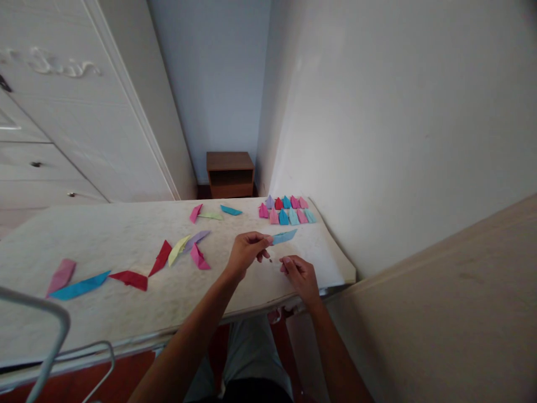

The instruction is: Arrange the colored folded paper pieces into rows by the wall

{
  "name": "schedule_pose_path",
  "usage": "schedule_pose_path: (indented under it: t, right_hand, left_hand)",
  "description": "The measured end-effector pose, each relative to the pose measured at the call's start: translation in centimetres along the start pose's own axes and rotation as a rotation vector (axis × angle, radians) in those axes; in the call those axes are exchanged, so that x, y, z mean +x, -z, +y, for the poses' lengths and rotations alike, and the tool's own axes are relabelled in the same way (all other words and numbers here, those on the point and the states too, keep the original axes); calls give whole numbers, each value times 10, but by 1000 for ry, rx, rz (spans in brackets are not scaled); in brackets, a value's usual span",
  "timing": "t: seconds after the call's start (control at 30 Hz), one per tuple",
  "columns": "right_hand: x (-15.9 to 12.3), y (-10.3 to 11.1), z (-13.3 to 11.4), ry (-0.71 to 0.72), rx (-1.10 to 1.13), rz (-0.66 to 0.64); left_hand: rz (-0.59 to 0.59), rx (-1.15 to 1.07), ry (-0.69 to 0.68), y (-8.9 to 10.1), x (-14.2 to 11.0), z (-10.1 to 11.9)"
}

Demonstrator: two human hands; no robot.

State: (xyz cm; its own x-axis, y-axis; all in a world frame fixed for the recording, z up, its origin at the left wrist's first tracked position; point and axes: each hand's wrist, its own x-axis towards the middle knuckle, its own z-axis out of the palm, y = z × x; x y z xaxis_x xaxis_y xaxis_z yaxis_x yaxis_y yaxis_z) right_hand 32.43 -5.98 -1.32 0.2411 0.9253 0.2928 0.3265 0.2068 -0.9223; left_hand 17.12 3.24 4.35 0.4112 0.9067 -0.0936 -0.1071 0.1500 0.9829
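A light blue folded paper strip [284,237] is pinched at its left end by my left hand [248,253], just above the table. My right hand [301,277] is apart from the strip, closer to the table's front edge, with its fingers curled together; anything between them is too small to make out. Beyond the hands, small folded paper pieces [283,216] in pink, red, blue and lilac stand in two rows. Left of my hands lie a pink folded paper [199,256], a lilac one [196,240] and a yellow one [179,249].
More folded papers, red [160,258], blue [80,286] and pink [62,275], lie along the left of the white table [138,224]. A wall [398,140] borders the right side. A pale metal frame [54,336] stands at lower left, a brown cabinet [230,161] beyond the table.
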Motion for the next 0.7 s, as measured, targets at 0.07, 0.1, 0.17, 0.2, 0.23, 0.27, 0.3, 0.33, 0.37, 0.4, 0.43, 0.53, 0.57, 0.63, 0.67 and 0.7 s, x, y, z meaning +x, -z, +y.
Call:
schedule_pose_path:
  t: [0.07,0.1,0.17,0.2,0.23,0.27,0.3,0.33,0.37,0.4,0.43,0.53,0.57,0.63,0.67,0.7]
  right_hand:
    - [-5,4,2,14,-66,15]
    - [-8,4,3,33,-100,21]
    - [-11,1,3,96,-181,32]
    - [-13,-1,3,133,-228,34]
    - [-14,-2,3,167,-273,34]
    - [-14,-3,3,195,-310,34]
    - [-15,-4,4,213,-336,34]
    - [-15,-5,4,222,-351,35]
    - [-15,-5,4,227,-360,38]
    - [-14,-5,5,233,-365,44]
    - [-14,-5,5,242,-372,50]
    - [-14,-5,6,278,-395,67]
    - [-14,-6,6,286,-400,71]
    - [-13,-7,7,292,-412,73]
    - [-13,-7,7,295,-421,76]
    - [-13,-8,7,301,-432,80]
  left_hand:
    - [-59,-6,33,-18,18,-6]
    - [-67,22,34,-28,26,-9]
    - [-39,160,5,-49,43,-17]
    - [-27,200,-2,-59,51,-21]
    - [-20,232,-7,-68,58,-24]
    - [-16,262,-7,-76,65,-28]
    - [-15,287,-3,-84,71,-31]
    - [-19,317,2,-90,77,-34]
    - [-28,351,8,-95,82,-37]
    - [-43,389,15,-99,86,-40]
    - [-63,431,21,-102,90,-42]
    - [-122,572,8,-106,97,-47]
    - [-136,621,-10,-106,98,-48]
    - [-160,716,-64,-105,98,-47]
    - [-168,762,-98,-105,98,-46]
    - [-175,806,-137,-104,96,-45]
